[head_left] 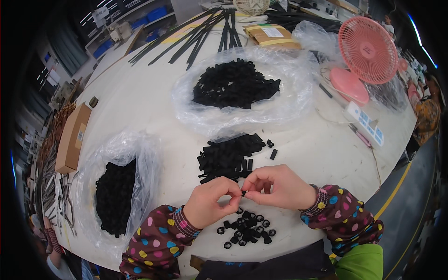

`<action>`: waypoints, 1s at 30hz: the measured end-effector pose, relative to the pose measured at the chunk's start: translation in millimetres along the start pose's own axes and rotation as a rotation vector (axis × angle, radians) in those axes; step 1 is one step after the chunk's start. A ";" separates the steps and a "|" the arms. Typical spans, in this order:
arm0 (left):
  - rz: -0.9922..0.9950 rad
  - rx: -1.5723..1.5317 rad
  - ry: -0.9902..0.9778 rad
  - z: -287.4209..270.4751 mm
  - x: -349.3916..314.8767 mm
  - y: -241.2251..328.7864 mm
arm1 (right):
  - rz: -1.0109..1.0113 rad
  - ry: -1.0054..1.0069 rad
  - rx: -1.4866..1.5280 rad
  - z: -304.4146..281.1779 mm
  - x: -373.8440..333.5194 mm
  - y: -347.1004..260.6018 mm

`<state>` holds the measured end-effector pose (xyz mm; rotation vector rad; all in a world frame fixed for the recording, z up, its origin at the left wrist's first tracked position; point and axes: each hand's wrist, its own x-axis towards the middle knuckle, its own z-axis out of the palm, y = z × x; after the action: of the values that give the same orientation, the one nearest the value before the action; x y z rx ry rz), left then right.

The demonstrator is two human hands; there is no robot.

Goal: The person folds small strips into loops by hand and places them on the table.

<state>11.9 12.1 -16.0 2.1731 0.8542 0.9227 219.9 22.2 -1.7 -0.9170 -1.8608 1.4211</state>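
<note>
A small black piece [243, 193] is pinched between the fingertips of my left hand [210, 201] and my right hand [283, 189], which meet over the table. Its exact shape is mostly hidden by the fingers. Just beyond my hands lies a heap of short, flat black strips [226, 156], two small ones apart at its right. Nearer to me, below my hands, several small black rings [249, 226] are scattered in a loose cluster. Patterned brown sleeves cover both forearms.
Two clear plastic bags, a far one [294, 100] and a left one [145, 179], hold black pieces. A cardboard box [74, 137] stands at the left edge. Long black strips [200, 35] lie at the back. At right are a pink fan [367, 49], a power strip [366, 123] and pink-handled scissors [359, 136].
</note>
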 end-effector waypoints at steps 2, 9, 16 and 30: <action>0.056 0.125 -0.010 -1.0 1.2 0.2 | 0.032 -0.037 -0.067 -1.0 0.2 -1.4; 0.179 0.373 0.135 5.6 1.1 2.3 | -0.223 0.134 -0.518 16.6 -2.5 -1.5; -0.547 -0.855 -0.150 -15.7 5.1 4.7 | -0.012 0.075 0.012 15.2 -5.3 0.4; -0.480 -0.881 -0.063 -2.6 0.5 7.2 | 0.316 -0.157 0.751 9.9 -0.4 1.9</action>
<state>12.4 8.9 -9.1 1.1676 0.7006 0.7687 212.4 16.8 -5.9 -0.7317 -1.1259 2.2143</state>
